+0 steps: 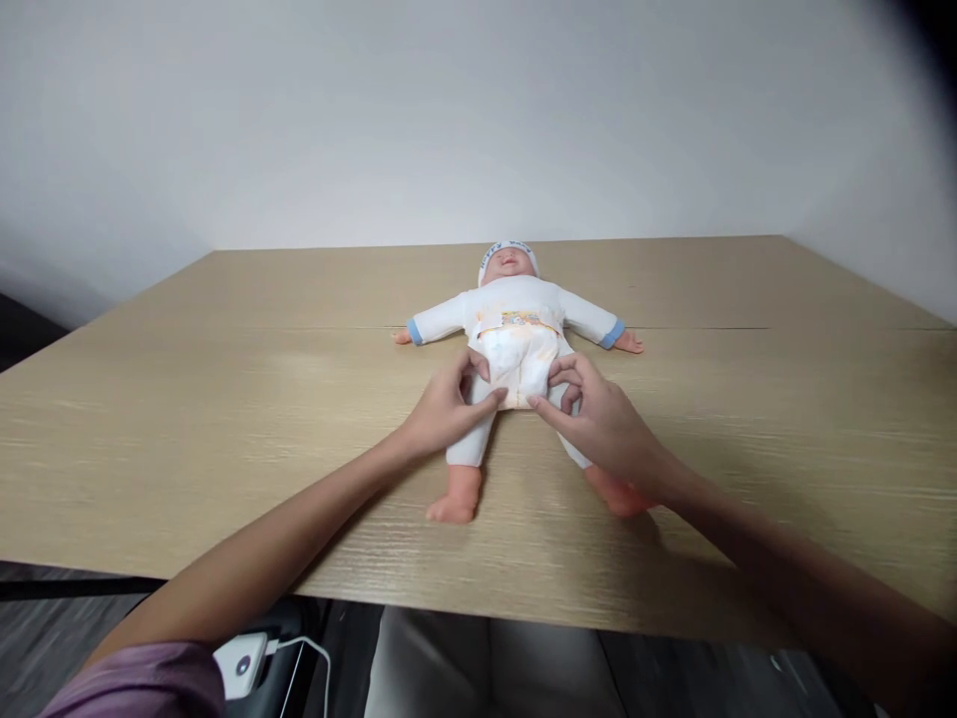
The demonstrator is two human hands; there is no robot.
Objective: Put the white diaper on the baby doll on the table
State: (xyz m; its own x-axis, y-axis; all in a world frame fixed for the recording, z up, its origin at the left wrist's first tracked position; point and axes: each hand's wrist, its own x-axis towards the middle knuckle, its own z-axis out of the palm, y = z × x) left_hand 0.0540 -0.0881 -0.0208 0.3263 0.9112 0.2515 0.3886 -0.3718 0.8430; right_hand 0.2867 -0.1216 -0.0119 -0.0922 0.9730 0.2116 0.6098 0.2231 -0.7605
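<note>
Soft, dim light leaves a pale sheen on the light-brown wood-grain counter (224,429), left of centre; shadow darkens its near right. A blurred black patch (938,35) covers the view's far right corner.

A wooden counter (224,399) before a pale wall (449,120)
Below the counter's near edge, left of its middle, a white box (243,666) with a white cable (303,640) rests on something black (290,620); dark grey floor (45,638) lies under the counter.

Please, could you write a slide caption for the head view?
The left hand and right hand touch a diaper on a doll lying face-up on a table.
</note>
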